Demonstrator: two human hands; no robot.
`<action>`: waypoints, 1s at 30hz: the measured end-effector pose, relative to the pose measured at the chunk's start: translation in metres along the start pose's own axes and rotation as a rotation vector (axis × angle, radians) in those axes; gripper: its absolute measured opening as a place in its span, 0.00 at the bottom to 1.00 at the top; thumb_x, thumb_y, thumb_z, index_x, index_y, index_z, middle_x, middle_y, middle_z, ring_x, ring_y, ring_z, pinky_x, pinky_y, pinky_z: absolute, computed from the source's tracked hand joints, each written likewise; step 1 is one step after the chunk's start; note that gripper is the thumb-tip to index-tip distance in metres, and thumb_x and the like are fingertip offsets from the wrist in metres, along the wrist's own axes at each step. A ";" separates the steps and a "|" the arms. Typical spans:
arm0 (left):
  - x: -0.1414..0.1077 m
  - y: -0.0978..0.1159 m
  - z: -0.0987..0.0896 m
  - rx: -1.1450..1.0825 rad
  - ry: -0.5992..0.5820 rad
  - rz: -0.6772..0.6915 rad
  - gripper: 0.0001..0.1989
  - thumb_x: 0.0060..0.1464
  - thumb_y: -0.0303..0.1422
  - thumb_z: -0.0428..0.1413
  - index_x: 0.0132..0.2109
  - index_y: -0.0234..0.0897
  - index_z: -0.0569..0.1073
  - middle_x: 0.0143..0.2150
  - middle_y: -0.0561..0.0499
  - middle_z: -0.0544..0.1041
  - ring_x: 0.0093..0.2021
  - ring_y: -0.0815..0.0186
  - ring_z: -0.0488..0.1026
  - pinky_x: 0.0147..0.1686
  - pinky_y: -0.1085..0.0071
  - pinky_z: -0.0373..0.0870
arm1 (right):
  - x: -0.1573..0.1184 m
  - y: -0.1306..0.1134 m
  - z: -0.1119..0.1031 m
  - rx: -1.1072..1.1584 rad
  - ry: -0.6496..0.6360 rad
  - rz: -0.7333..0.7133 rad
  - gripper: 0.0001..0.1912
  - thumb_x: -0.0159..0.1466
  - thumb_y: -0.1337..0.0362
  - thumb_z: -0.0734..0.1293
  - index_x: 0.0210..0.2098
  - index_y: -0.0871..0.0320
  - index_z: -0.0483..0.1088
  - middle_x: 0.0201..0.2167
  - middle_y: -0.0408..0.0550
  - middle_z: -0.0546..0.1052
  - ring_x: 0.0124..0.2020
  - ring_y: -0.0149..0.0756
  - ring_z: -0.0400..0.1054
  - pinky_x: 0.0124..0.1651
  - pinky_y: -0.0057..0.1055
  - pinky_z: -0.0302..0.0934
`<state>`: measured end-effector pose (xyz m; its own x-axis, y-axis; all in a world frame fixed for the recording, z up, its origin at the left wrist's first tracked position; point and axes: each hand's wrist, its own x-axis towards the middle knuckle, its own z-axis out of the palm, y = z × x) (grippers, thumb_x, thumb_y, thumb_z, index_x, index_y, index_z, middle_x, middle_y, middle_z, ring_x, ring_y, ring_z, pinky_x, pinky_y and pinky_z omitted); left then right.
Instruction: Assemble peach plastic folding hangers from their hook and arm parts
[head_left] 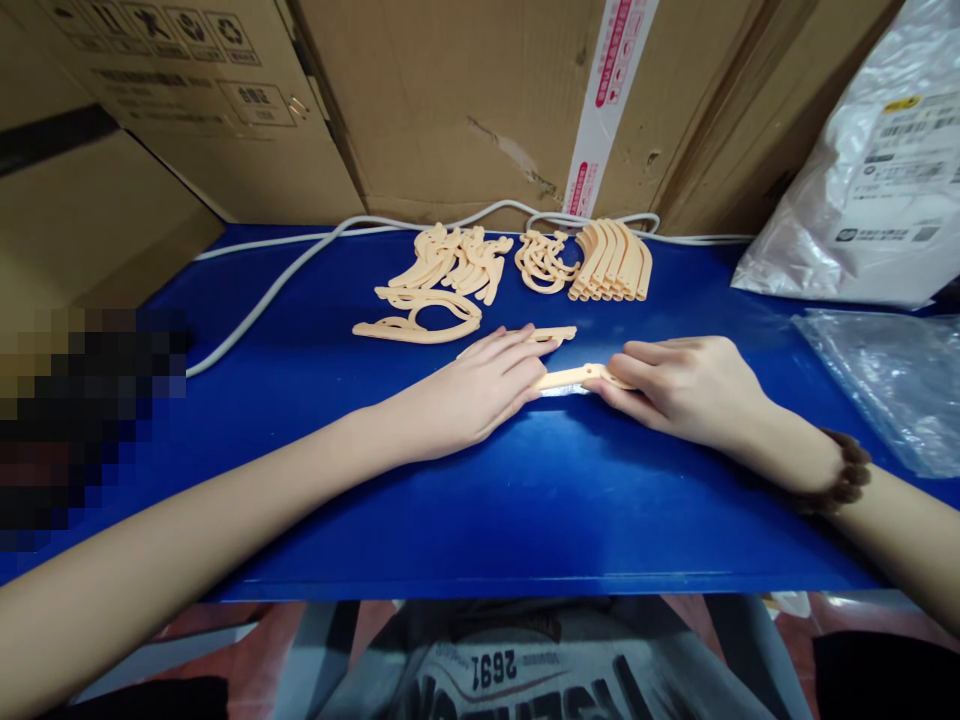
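On the blue table, a cream plastic folding hanger (568, 379) lies between my hands. My left hand (491, 390) rests over its left part, fingers together and holding it down; the thumb side is hidden. A second cream arm of it (556, 333) shows beyond those fingers. At the other end, my right hand (667, 385) pinches the hanger near a small hole, with thumb and curled fingers. Just left of my fingertips lies another folding hanger (431, 328), its arms joined together.
Behind are a heap of curved cream pieces (457, 258), a pile of cream hooks (546, 262) and a neat row of hanger arms (613, 262). A white cable (300, 262) runs along cardboard boxes (465, 110). A white parcel bag (862, 180) and clear plastic bag (892, 380) lie right.
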<state>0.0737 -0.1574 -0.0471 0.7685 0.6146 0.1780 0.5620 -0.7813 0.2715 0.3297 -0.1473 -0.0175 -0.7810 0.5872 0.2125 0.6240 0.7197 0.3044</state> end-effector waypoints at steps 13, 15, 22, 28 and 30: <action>-0.001 -0.004 0.003 0.034 0.007 0.050 0.18 0.71 0.35 0.38 0.55 0.31 0.68 0.71 0.45 0.57 0.72 0.55 0.49 0.71 0.56 0.48 | -0.001 0.002 0.004 -0.019 0.127 -0.118 0.26 0.72 0.53 0.55 0.22 0.58 0.67 0.18 0.41 0.67 0.18 0.28 0.59 0.25 0.30 0.42; -0.001 -0.005 0.004 0.042 0.010 0.065 0.19 0.71 0.35 0.38 0.56 0.31 0.68 0.71 0.45 0.57 0.72 0.55 0.49 0.70 0.56 0.48 | -0.001 0.002 0.005 -0.010 0.136 -0.137 0.26 0.72 0.53 0.56 0.22 0.58 0.67 0.17 0.40 0.67 0.18 0.28 0.59 0.25 0.30 0.42; -0.002 -0.006 0.004 0.008 0.016 0.112 0.19 0.71 0.35 0.38 0.54 0.31 0.70 0.71 0.44 0.57 0.73 0.56 0.48 0.71 0.56 0.48 | -0.001 0.001 0.007 -0.004 0.189 -0.186 0.27 0.71 0.52 0.57 0.19 0.58 0.64 0.15 0.40 0.64 0.17 0.28 0.58 0.24 0.31 0.41; -0.003 -0.005 0.002 -0.041 0.010 0.119 0.19 0.71 0.35 0.38 0.55 0.34 0.69 0.71 0.44 0.58 0.73 0.57 0.48 0.70 0.54 0.49 | -0.001 0.000 0.007 -0.039 0.231 -0.222 0.25 0.70 0.52 0.60 0.19 0.57 0.63 0.14 0.39 0.63 0.16 0.29 0.56 0.24 0.31 0.44; -0.002 -0.005 0.001 -0.041 0.004 0.122 0.19 0.71 0.35 0.38 0.56 0.33 0.69 0.71 0.44 0.58 0.73 0.57 0.48 0.70 0.54 0.49 | -0.001 -0.001 0.007 -0.048 0.234 -0.234 0.25 0.70 0.52 0.59 0.19 0.57 0.62 0.14 0.39 0.63 0.16 0.28 0.55 0.24 0.30 0.45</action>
<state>0.0697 -0.1553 -0.0500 0.8292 0.5154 0.2163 0.4508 -0.8455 0.2864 0.3304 -0.1461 -0.0245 -0.8912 0.3034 0.3373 0.4295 0.8035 0.4122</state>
